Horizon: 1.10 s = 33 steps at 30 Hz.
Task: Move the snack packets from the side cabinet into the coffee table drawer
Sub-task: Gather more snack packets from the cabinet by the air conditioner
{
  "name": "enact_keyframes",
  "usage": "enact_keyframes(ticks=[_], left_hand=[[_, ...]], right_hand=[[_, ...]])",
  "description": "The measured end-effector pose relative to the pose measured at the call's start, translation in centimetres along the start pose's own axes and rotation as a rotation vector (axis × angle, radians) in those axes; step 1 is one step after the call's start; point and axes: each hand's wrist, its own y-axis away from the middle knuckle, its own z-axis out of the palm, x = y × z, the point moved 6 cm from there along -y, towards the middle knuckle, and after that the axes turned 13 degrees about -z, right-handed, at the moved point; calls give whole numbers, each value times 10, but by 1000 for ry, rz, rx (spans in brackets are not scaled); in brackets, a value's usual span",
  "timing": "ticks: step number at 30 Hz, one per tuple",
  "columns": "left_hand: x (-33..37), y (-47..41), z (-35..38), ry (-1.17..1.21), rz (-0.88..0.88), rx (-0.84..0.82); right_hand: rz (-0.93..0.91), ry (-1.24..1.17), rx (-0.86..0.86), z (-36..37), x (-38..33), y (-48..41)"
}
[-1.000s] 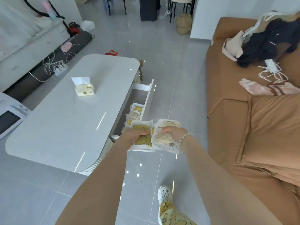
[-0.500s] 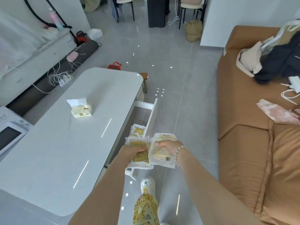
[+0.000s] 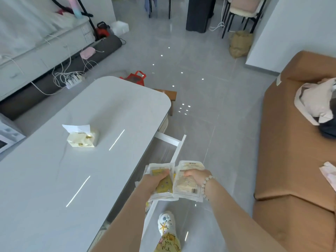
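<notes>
A white coffee-table worktop [image 3: 54, 179] fills the left side, bearing only a tissue pack [image 3: 82, 139]. A brown sofa [image 3: 291, 160] lines the right, and a strip of grey tiled floor [image 3: 209, 110] runs between them. Beyond the worktop's far corner are a small wooden stool [image 3: 168, 95] and a red bag [image 3: 136, 78]. The open drawer [image 3: 179, 150] juts from the worktop's side into the aisle, and the person's shoe [image 3: 166, 224] stands just beside its near end.

Compared with half a second ago, the view has closed in and the worktop looms larger. The packets seen lying in the drawer then are now hidden behind the held ones. Both grips stay clamped as before.

The left grip [image 3: 154, 180] is curled round a bundle of yellow snack packets [image 3: 164, 186], thumb on top. The right grip [image 3: 195, 176], with a bead bracelet [image 3: 206, 182] at the wrist, pinches a white snack packet [image 3: 187, 188] by its upper edge. The two lots touch side by side, above the drawer's near end.
</notes>
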Motion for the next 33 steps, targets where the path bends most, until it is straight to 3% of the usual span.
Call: enact_keyframes(ticks=[6,18,24,28,33], left_hand=[[30,-45,-6,71,-88,-17],[-37,-141,-62,362,-344,221],[-67,-235,-79,593,-352,226],[-73,-309,-85,556,-326,279],[-93,-390,-97,489,-338,320]], right_hand=[[27,111,-58,10,-24,-52],[238,354,-345,107,18,-162],[101,504,-570,185,31,-258],[11,616,-642,224,62,-324],[-31,771,-602,251,105,-397]])
